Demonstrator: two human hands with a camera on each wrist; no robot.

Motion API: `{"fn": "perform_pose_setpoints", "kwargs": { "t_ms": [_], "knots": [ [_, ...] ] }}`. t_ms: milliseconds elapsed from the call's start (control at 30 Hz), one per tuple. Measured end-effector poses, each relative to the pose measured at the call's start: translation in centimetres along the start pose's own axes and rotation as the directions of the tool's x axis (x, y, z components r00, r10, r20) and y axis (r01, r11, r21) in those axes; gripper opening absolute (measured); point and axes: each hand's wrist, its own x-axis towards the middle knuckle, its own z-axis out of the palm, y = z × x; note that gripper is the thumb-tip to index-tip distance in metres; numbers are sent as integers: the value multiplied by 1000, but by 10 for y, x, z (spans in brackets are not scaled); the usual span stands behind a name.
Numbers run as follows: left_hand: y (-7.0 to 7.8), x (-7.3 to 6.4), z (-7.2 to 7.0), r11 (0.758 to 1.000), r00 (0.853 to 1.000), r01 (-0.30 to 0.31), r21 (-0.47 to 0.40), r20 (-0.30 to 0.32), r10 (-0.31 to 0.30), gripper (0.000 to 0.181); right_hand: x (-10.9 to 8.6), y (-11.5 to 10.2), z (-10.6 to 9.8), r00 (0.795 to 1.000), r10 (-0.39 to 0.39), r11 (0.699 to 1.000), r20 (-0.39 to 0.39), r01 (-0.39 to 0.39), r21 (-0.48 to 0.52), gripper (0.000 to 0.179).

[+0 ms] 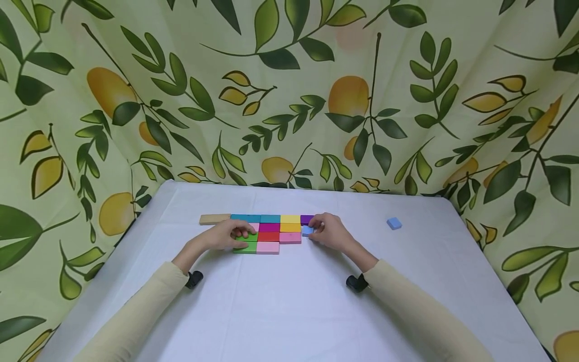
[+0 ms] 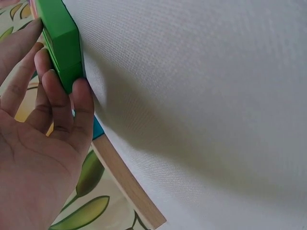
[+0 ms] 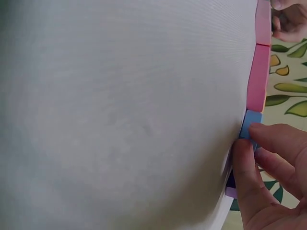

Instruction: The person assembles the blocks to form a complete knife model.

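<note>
Flat coloured wooden blocks lie in joined rows mid-table. At the rows' right end my right hand [image 1: 331, 232] pinches a small light blue block [image 3: 250, 122] between thumb and fingertips, right beside a pink block [image 3: 258, 79]. A purple block [image 1: 307, 219] lies just behind it, partly covered by the fingers. My left hand [image 1: 228, 234] rests at the left end, its relaxed fingertips against the edges of two green blocks [image 2: 63, 31]. Red [image 1: 269, 236], magenta [image 1: 269, 226], yellow [image 1: 290, 223] and teal [image 1: 246, 217] blocks fill the rows between the hands.
A plain wooden block [image 1: 214, 219] extends the back row to the left. Another small blue block [image 1: 394, 223] lies apart on the right. White cloth covers the table [image 1: 280, 306], and a leaf-patterned curtain [image 1: 289, 125] hangs behind it.
</note>
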Motion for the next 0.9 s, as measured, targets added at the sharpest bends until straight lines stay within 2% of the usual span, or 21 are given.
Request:
{"fn": "perform_pose_setpoints", "kwargs": {
  "t_ms": [300,533,900],
  "knots": [
    [-2,0,1,1000,1000,-1,3,-5,1,28,-1,5,0,1000,-13,998,12,12,68,19],
    [-3,0,1,1000,1000,1,-4,-5,-1,29,2,5,1,1000,-25,998,10,25,64,19],
    [-3,0,2,1000,1000,-8,-7,-4,8,28,5,2,2,1000,4,999,-3,-4,50,19]
  ]
}}
